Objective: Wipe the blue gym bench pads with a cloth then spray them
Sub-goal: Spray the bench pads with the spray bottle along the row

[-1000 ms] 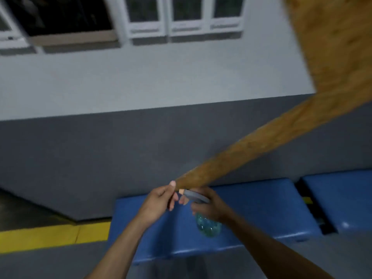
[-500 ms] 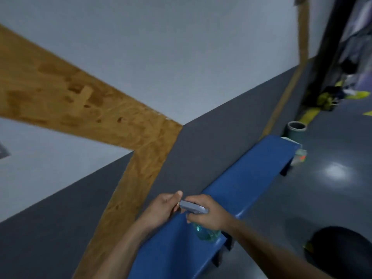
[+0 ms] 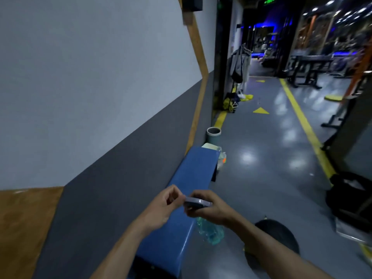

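Blue bench pad (image 3: 191, 178): long, narrow, set against the foot of the grey-and-white wall (image 3: 100, 97), running away from the viewer toward a grey bin (image 3: 213, 134). Spray bottle (image 3: 209, 231): clear greenish body, grey trigger head (image 3: 196, 202), held over the near part of the pad's floor-side edge. Right hand (image 3: 211, 210): fingers curled round the neck of the bottle below the head, forearm entering from lower right. Left hand (image 3: 161, 208): thumb and fingertips closed in a narrow pinch at the nozzle end of the head, remaining fingers folded in; forearm entering from below, crossing over the pad. Exact contact between fingertips and nozzle blurred, cannot tell. Wooden trim (image 3: 198, 57): angled strip on the wall, with a broader wooden panel (image 3: 24, 228) at lower left. Pale items (image 3: 216, 150) piled just beyond the far end of the pad, beside the bin; kind not discernible. Floor (image 3: 261, 168): glossy grey, marked with a yellow line (image 3: 302, 121) and a yellow arrow (image 3: 260, 111). Dark round object (image 3: 277, 234) on the floor just right of the right forearm. Black bag (image 3: 350, 196) at right edge. Gym frames (image 3: 306, 71) in the dim background, well apart from the pad.
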Tool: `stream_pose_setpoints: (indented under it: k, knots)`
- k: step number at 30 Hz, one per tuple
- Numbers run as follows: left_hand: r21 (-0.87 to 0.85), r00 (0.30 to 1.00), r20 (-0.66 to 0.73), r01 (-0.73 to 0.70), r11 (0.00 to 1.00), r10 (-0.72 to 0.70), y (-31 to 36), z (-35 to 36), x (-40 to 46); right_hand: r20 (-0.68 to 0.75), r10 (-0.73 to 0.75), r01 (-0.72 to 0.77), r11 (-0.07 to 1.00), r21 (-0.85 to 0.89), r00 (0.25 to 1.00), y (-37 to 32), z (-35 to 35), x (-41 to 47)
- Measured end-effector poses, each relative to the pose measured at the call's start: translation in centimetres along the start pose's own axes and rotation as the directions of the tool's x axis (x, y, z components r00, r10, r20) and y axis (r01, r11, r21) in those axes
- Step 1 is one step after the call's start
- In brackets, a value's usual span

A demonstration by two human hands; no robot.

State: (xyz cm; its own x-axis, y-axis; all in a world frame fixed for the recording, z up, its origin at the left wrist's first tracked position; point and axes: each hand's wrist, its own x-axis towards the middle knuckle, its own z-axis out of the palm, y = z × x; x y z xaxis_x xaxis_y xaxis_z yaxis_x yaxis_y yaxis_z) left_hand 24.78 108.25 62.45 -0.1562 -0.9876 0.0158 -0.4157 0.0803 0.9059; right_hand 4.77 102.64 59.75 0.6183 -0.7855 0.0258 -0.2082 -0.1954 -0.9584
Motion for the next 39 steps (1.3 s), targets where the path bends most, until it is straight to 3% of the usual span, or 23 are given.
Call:
stream_pose_setpoints:
  k: [7, 13, 17, 28, 34, 39]
  knots:
    - [0.059, 0.992, 0.124, -0.01, 0.998, 0.003, 1.2, 1.2, 17.0, -0.153, 0.049, -0.043, 0.998, 0.037, 0.987, 1.5, -10.7, 6.7]
    - [-0.043, 0.976, 0.207, -0.053, 0.998, 0.061, 3.1, 4.2, 30.1, -0.182, 0.05, -0.035, 0.996, 0.082, 0.982, 4.3, -21.6, 12.3]
    - [0.021, 0.954, 0.257, -0.168, 0.986, 0.157, 4.2, 6.5, 39.0, -0.164, 0.039, -0.018, 0.992, 0.123, 0.986, 7.6, -29.9, 17.1]
    - [0.124, 0.958, 0.079, -0.284, 0.951, 0.276, 4.1, 7.9, 60.6, -0.075, 0.077, -0.059, 0.975, 0.216, 0.994, 11.7, -47.0, 31.8]
    - [-0.011, 0.991, 0.085, -0.099, 0.995, 0.1, -0.2, 6.5, 73.3, -0.013, 0.084, -0.081, 0.983, 0.166, 0.996, 16.1, -53.4, 42.8]
    - [-0.045, 0.996, 0.07, 0.053, 0.998, -0.049, -3.5, 4.6, 85.2, -0.042, 0.089, -0.084, 0.989, 0.122, 0.995, 20.4, -58.4, 52.8]
